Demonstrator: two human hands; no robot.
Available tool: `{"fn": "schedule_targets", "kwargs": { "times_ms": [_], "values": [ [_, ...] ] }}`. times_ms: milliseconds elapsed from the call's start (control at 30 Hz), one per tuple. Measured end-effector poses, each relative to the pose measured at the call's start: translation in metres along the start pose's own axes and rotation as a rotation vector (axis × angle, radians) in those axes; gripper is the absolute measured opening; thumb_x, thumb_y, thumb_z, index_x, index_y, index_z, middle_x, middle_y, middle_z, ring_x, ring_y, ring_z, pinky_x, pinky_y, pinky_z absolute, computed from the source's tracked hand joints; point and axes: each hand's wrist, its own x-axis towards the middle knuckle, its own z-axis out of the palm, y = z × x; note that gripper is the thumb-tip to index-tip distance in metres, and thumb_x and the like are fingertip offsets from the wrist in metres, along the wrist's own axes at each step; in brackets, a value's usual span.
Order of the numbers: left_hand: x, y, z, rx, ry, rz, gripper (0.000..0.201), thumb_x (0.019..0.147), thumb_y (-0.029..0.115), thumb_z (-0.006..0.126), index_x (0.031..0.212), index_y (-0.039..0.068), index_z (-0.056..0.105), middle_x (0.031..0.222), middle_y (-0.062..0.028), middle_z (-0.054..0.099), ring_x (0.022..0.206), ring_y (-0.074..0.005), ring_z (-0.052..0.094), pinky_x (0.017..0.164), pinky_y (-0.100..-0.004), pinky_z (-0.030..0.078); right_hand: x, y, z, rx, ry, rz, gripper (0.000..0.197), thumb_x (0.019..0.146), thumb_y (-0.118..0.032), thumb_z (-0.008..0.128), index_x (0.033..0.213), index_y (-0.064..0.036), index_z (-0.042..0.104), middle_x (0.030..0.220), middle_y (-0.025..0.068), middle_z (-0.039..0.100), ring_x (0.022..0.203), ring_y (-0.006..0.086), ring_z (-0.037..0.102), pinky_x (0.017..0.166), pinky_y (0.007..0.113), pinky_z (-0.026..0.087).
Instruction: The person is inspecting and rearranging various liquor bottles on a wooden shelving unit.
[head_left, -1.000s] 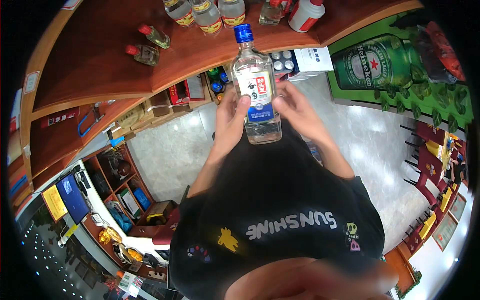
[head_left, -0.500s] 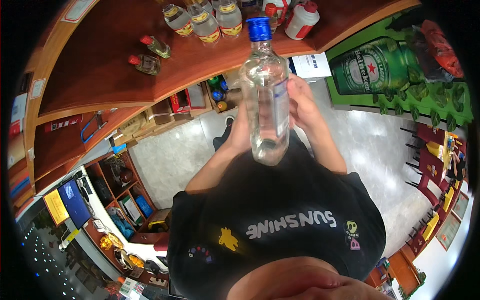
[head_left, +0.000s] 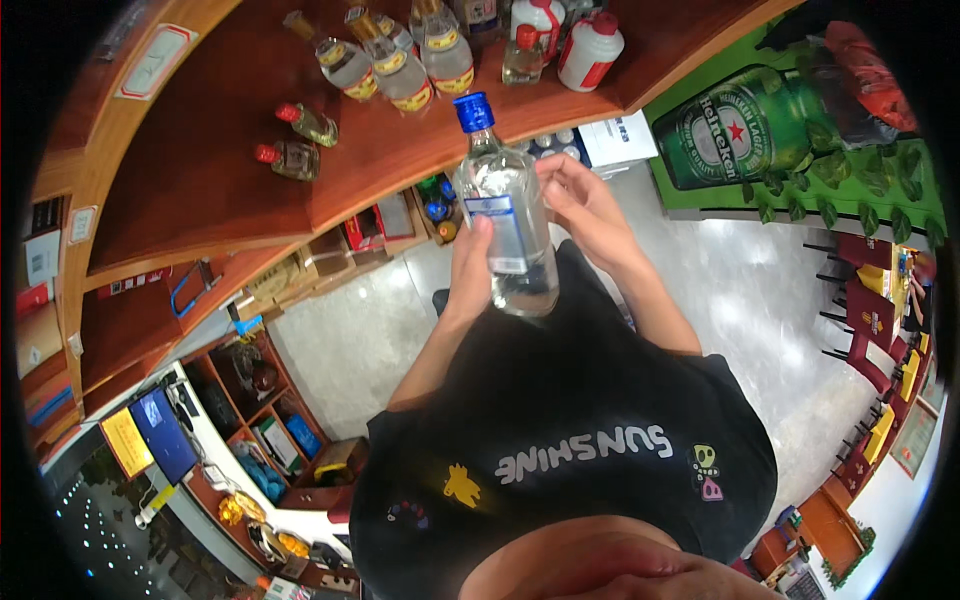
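A clear glass bottle (head_left: 535, 235) with a blue cap and a blue-and-white label stands nearly upright in front of my chest, leaning slightly left at the top. My left hand (head_left: 470, 265) is closed around its lower left side, thumb lying on the label and the other fingers hidden behind the glass. At the bottle's right shoulder is my right hand (head_left: 592, 208), its fingers bent and their tips against the glass edge. Beyond the cap, several clear bottles (head_left: 400, 78) with yellow-and-red labels line a wooden shelf (head_left: 230, 190).
Two small red-capped bottles (head_left: 297, 160) stand on the shelf's left part; a white red-capped jug (head_left: 590, 55) is at its right. A white box (head_left: 618, 142) sits below the shelf edge. A desk with a monitor (head_left: 163, 435) is at left, chairs (head_left: 868, 305) at right.
The bottle has moved left and been turned, so its label now faces me. My left thumb now shows on the label. My right hand has shifted left with the bottle, near its shoulder.
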Motion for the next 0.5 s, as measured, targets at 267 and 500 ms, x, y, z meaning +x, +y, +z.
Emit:
{"fn": "schedule_targets", "kwargs": {
  "times_ms": [267,500],
  "values": [
    [0.009,0.038,0.019,-0.602,-0.568,-0.420,0.087,0.082,0.078,0.037,0.112,-0.002,0.054,0.086,-0.0180,0.062,0.066,-0.0304,0.064,0.057,-0.0386,0.054,0.012,-0.030,0.019,0.190,-0.472,-0.138,0.084,0.084,-0.044,0.072,0.144,0.0020,0.034,0.138,0.0157,0.050,0.128,0.0221,0.049,0.103,0.038,0.042],
    [0.025,0.025,0.007,-0.476,-0.632,-0.406,0.077,0.096,0.063,0.024,0.123,-0.003,0.052,0.098,-0.0201,0.063,0.077,-0.0307,0.066,0.069,-0.0403,0.055,0.003,-0.011,0.004,0.127,-0.159,-0.095,0.078,0.082,-0.036,0.077,0.137,0.0038,0.040,0.119,0.0107,0.060,0.108,0.0172,0.060,0.095,0.033,0.048]
  ]
}}
